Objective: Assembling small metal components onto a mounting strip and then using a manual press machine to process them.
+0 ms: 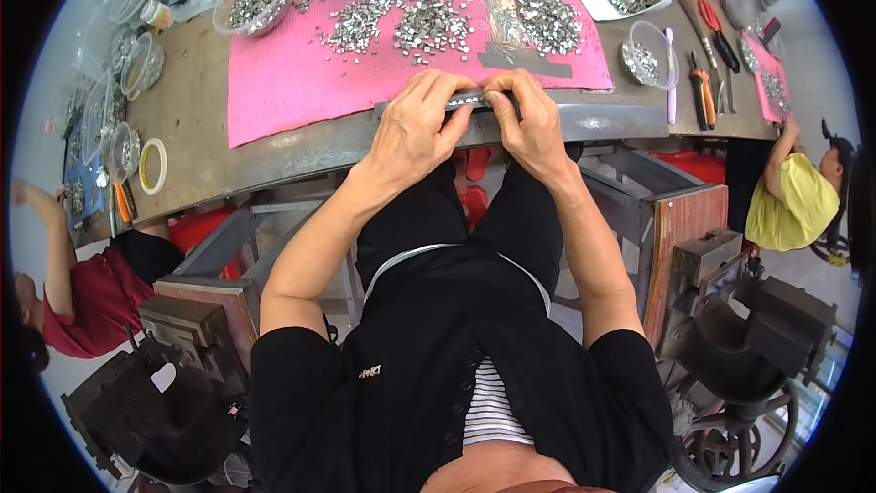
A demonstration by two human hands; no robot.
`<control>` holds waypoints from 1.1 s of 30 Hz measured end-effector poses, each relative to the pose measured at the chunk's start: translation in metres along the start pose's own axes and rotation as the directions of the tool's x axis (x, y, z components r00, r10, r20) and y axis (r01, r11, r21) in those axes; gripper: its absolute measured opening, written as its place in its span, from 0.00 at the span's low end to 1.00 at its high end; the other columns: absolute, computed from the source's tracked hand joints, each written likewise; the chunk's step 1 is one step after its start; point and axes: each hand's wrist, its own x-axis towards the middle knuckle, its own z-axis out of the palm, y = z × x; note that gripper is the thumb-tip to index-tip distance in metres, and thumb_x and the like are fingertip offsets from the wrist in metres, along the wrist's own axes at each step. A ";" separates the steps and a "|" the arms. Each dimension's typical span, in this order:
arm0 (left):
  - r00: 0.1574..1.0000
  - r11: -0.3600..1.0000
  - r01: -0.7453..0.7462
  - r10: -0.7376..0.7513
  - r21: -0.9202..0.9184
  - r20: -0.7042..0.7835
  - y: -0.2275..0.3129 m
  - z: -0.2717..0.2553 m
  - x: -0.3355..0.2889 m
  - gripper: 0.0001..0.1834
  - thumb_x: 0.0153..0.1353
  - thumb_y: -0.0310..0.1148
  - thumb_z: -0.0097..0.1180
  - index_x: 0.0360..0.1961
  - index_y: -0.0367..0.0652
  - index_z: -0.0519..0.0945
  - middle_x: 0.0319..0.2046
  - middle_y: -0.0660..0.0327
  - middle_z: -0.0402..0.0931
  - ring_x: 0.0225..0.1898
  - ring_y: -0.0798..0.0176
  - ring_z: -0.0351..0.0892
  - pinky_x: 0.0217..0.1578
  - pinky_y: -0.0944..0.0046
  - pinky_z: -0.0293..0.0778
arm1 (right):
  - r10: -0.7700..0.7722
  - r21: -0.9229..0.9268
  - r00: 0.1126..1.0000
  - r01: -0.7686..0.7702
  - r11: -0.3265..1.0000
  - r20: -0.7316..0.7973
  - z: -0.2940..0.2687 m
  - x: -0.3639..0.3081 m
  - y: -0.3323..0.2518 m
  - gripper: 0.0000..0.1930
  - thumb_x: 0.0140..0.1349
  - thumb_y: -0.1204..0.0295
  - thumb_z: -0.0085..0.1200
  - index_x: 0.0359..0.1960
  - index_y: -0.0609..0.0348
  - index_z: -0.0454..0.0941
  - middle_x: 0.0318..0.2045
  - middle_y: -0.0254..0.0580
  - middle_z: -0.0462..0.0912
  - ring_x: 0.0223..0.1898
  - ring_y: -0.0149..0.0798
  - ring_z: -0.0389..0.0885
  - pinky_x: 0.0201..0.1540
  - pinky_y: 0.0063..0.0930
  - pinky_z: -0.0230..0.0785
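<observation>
My left hand (412, 132) and my right hand (531, 126) meet at the front edge of the bench. Between their fingertips is a narrow dark bar (466, 99) bearing a row of tiny shiny pieces; the fingers cover both its ends. Just beyond lies a pink mat (274, 91) with loose heaps of small silvery metal pieces (433, 27) and another heap (547, 18) to the right. Beside that one is a patch of thin, pin-like metal bits (505, 23). A flat dark strip (525, 66) rests on the mat in front of them.
A clear tub (222, 16) of metal pieces stands far left, a white tray (584, 0) far right. Rightward are a small tub (630, 73), pliers (701, 96) and a purple stick (672, 82). A tape roll (153, 166) lies left. People sit at both sides.
</observation>
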 end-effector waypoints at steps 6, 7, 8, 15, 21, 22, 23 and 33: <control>0.999 0.999 -0.049 0.049 -0.007 0.008 -0.002 -0.001 -0.002 0.16 0.55 0.21 0.64 0.46 0.36 0.78 0.38 0.51 0.77 0.43 0.45 0.77 0.45 0.51 0.74 | -0.030 -0.021 1.000 0.030 0.999 0.002 0.000 0.002 0.001 0.05 0.63 0.81 0.58 0.38 0.63 0.74 0.34 0.47 0.79 0.37 0.52 0.79 0.42 0.41 0.71; 0.999 0.999 -0.051 0.051 0.001 0.006 -0.002 -0.001 -0.002 0.16 0.55 0.20 0.64 0.46 0.36 0.78 0.38 0.50 0.77 0.42 0.45 0.77 0.45 0.51 0.74 | -0.030 -0.020 1.000 0.030 0.999 0.003 0.000 0.002 0.001 0.05 0.63 0.81 0.58 0.38 0.63 0.74 0.34 0.47 0.79 0.37 0.52 0.79 0.42 0.41 0.71; 0.999 0.999 -0.053 0.053 0.009 0.004 -0.003 -0.001 -0.002 0.16 0.55 0.20 0.64 0.46 0.36 0.78 0.39 0.50 0.77 0.42 0.45 0.77 0.45 0.50 0.74 | -0.028 -0.017 1.000 0.028 0.999 0.012 0.000 0.003 0.001 0.05 0.63 0.81 0.58 0.38 0.64 0.74 0.33 0.48 0.79 0.36 0.52 0.79 0.42 0.41 0.71; 0.996 0.996 -0.089 0.089 -0.006 -0.018 -0.005 0.001 -0.004 0.16 0.55 0.19 0.63 0.46 0.35 0.78 0.38 0.50 0.76 0.41 0.45 0.77 0.44 0.50 0.73 | -0.053 -0.057 0.997 0.057 0.997 0.061 -0.005 0.004 0.000 0.05 0.64 0.83 0.56 0.39 0.65 0.74 0.35 0.49 0.80 0.37 0.52 0.80 0.40 0.39 0.72; 0.998 0.998 -0.067 0.067 0.003 -0.014 -0.003 0.001 -0.004 0.16 0.54 0.19 0.63 0.46 0.36 0.78 0.38 0.51 0.76 0.42 0.45 0.77 0.44 0.50 0.73 | -0.274 -0.269 0.960 0.281 0.921 0.067 -0.007 0.006 -0.008 0.07 0.60 0.83 0.59 0.38 0.65 0.76 0.36 0.47 0.80 0.38 0.50 0.80 0.43 0.40 0.71; 0.998 0.998 -0.057 0.057 0.020 0.001 -0.003 0.000 -0.005 0.17 0.56 0.19 0.63 0.47 0.35 0.78 0.40 0.50 0.78 0.43 0.45 0.78 0.45 0.51 0.75 | -0.268 -0.289 0.961 0.277 0.916 0.070 -0.006 0.007 -0.009 0.05 0.59 0.81 0.61 0.37 0.63 0.79 0.35 0.45 0.81 0.38 0.48 0.80 0.43 0.40 0.71; 0.999 0.998 -0.045 0.044 0.037 0.016 -0.004 -0.001 -0.006 0.17 0.57 0.20 0.64 0.48 0.35 0.78 0.42 0.50 0.79 0.45 0.45 0.80 0.46 0.52 0.76 | -0.271 -0.289 0.960 0.280 0.915 0.071 -0.008 0.008 -0.009 0.05 0.59 0.81 0.61 0.37 0.63 0.79 0.35 0.45 0.81 0.38 0.48 0.80 0.43 0.40 0.71; 0.997 0.997 -0.066 0.067 0.039 -0.031 -0.001 -0.003 -0.008 0.16 0.57 0.22 0.65 0.47 0.36 0.79 0.42 0.52 0.80 0.47 0.46 0.81 0.53 0.50 0.75 | -0.058 -0.550 0.998 0.058 0.833 0.017 -0.001 0.045 0.037 0.05 0.58 0.70 0.65 0.35 0.55 0.87 0.31 0.39 0.80 0.40 0.45 0.76 0.46 0.40 0.66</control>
